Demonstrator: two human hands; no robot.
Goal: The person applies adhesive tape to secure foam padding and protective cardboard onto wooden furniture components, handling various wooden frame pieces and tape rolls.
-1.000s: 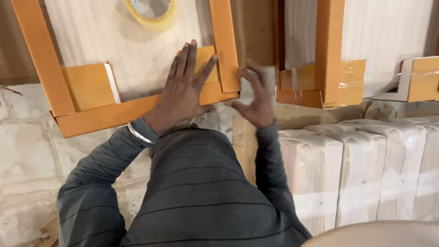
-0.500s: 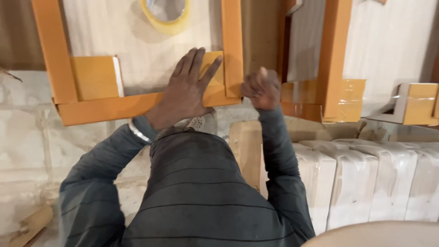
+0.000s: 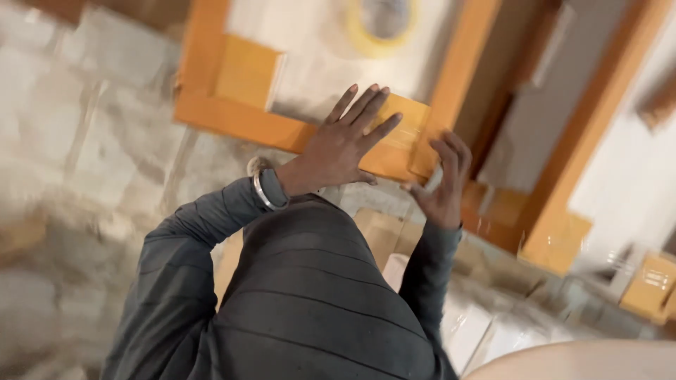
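Seen from above, a wrapped panel (image 3: pixel 310 77) with an orange frame lies tilted across the upper part of the view, and both of the person's hands work at its lower right corner. An orange cardboard corner guard (image 3: pixel 401 127) sits on that corner of the panel. The left hand (image 3: pixel 341 144) lies flat on the guard, fingers spread and pressing down, the fingertips reaching toward the panel's pale middle. The right hand (image 3: pixel 443 186) is just beside it at the panel's outer edge, fingers curled around the corner from the side; whether it pinches anything cannot be told through the blur. A metal bracelet (image 3: pixel 262 191) rings the left wrist, and dark grey sleeves (image 3: pixel 204 239) run down toward the camera from the panel. A second corner guard (image 3: pixel 246 70) covers the panel's lower left corner. A roll of yellow tape (image 3: pixel 380 24) rests on the panel's pale surface, well above the hands. To the right of the panel, another orange-framed panel (image 3: pixel 563 211) lies near it. Below the panel, white wrapped packs (image 3: pixel 465 331) are stacked, partly hidden by the right arm.
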